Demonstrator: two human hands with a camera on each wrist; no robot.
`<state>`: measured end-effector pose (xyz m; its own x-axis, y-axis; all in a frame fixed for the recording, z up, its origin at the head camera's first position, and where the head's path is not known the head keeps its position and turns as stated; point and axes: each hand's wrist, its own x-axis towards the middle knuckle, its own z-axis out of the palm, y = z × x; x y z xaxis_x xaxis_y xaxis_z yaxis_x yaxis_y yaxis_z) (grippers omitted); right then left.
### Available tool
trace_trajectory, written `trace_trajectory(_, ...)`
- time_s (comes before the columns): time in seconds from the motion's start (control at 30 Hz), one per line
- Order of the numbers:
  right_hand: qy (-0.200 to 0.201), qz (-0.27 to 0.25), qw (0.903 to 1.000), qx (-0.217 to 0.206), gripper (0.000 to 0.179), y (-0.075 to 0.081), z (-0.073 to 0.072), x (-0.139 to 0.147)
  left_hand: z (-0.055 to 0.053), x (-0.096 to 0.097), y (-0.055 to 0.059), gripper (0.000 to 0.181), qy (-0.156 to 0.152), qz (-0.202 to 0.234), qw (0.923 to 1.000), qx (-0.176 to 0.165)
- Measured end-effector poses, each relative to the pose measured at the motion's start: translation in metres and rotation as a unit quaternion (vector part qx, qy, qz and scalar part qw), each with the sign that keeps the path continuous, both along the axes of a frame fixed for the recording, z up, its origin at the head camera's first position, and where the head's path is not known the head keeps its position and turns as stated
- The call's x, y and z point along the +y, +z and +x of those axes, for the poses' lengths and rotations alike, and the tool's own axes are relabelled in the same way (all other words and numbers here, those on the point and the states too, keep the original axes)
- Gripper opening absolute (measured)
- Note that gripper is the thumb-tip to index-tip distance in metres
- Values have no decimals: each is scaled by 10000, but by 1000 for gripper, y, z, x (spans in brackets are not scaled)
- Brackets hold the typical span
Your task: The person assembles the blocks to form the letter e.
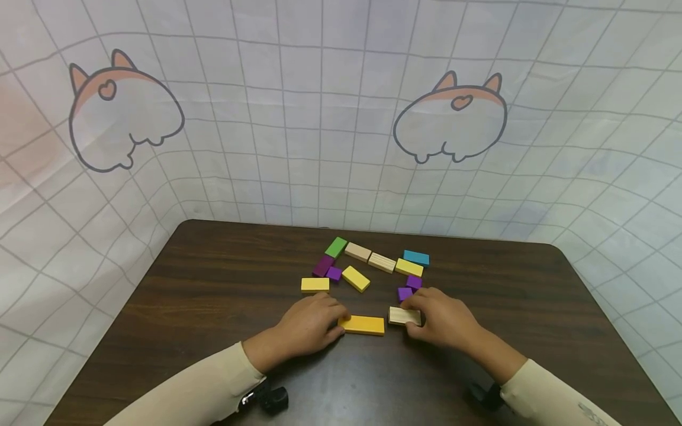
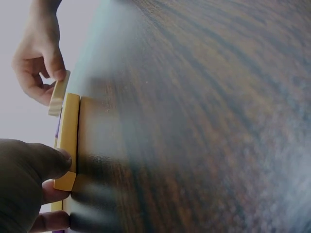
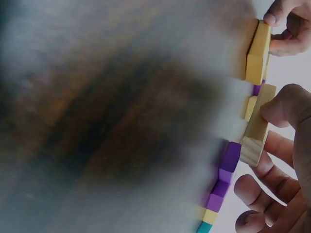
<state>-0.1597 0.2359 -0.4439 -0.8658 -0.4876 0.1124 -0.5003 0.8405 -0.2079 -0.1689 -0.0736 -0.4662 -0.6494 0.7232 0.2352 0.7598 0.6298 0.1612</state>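
My left hand (image 1: 314, 322) pinches the left end of a long orange-yellow block (image 1: 363, 325) lying flat on the table. In the left wrist view, the thumb presses this block (image 2: 69, 128) from the near side, with fingertips behind it. My right hand (image 1: 444, 316) pinches a plain wooden block (image 1: 403, 315) by its right end between thumb and fingers. The right wrist view shows this wooden block (image 3: 258, 121) tilted above the table. A narrow gap parts the two held blocks. Just behind the right hand sits a purple cube (image 1: 404, 294).
Behind the hands, blocks form a rough ring: a yellow block (image 1: 315, 285), a dark purple block (image 1: 322, 266), a green block (image 1: 335, 247), wooden blocks (image 1: 357, 252), another yellow block (image 1: 409, 268) and a blue block (image 1: 416, 258). Inside lies a slanted yellow block (image 1: 355, 278). A patterned curtain (image 1: 288, 148) hangs behind the table.
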Motion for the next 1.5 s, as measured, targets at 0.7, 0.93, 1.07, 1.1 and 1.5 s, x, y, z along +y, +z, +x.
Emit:
trace_trajectory(0.7,428,-123,9988,-210,26,-11,5,-2,-1,0,1,18,22,-88,9999,-56)
trace_trajectory(0.93,438,-138,9987,-213,26,-11,5,-4,0,0,0,18,21,-67,9999,-71)
trace_trajectory(1.07,423,-126,9988,-230,26,-11,5,-4,-1,0,1,18,26,-94,9999,-92)
trace_trajectory(1.1,422,-122,9988,-232,26,-11,5,-4,-1,0,0,18,28,-96,9999,-95)
trace_trajectory(1.5,486,-156,9984,-258,27,-12,5,-4,0,0,2,18,60,-100,9997,-202)
